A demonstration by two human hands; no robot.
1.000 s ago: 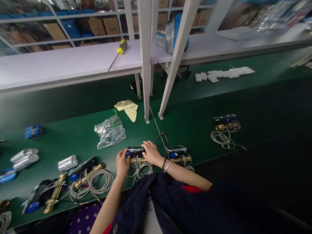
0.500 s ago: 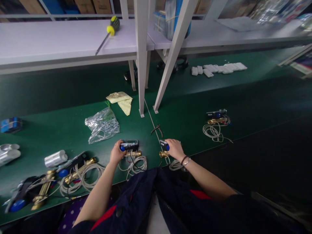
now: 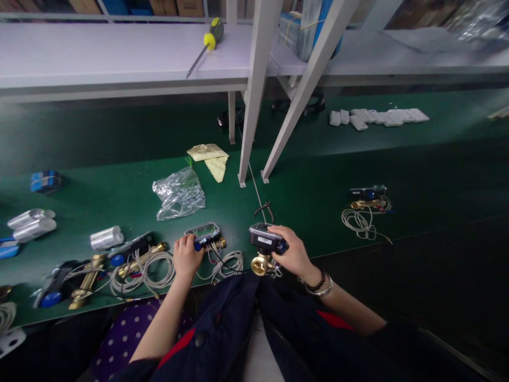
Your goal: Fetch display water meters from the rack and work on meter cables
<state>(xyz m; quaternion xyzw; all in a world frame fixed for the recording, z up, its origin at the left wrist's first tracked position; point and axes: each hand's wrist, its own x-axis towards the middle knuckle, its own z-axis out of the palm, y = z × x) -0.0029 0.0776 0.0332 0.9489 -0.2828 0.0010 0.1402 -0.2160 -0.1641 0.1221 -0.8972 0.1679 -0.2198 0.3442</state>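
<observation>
1. Head view: I saw my right hand (image 3: 292, 253) closed around a meter unit with a brass fitting (image 3: 263, 248), lifted just off the green bench mat (image 3: 99, 191) at lower centre of the frame, its brass end pointing toward me.

2. My left hand (image 3: 186, 257) gripped the blue end of a second meter unit (image 3: 203, 235), which lay flat on the mat just left of centre, its grey display facing up and its white cable coil (image 3: 225, 263) trailing toward the bench edge.

3. As I judged it, the work sat somewhere in the middle: two units were in hand, and neither showed any clear sign of being finished or not.

4. To the lower left lay a heap of brass-bodied units with tangled cables (image 3: 135, 268), which I took for stock of the same kind; whether they were done I could not tell.

5. One more unit with its coiled cable (image 3: 366, 204) rested apart at right of centre, possibly set aside.

6. A small pair of pliers (image 3: 265, 208) lay just beyond the raised unit, untouched.

7. A crumpled clear bag (image 3: 180, 192) and a yellow cloth (image 3: 210, 157) sat above centre; a yellow-handled screwdriver (image 3: 205, 45) lay on the white shelf (image 3: 99, 53) at the top.
</observation>
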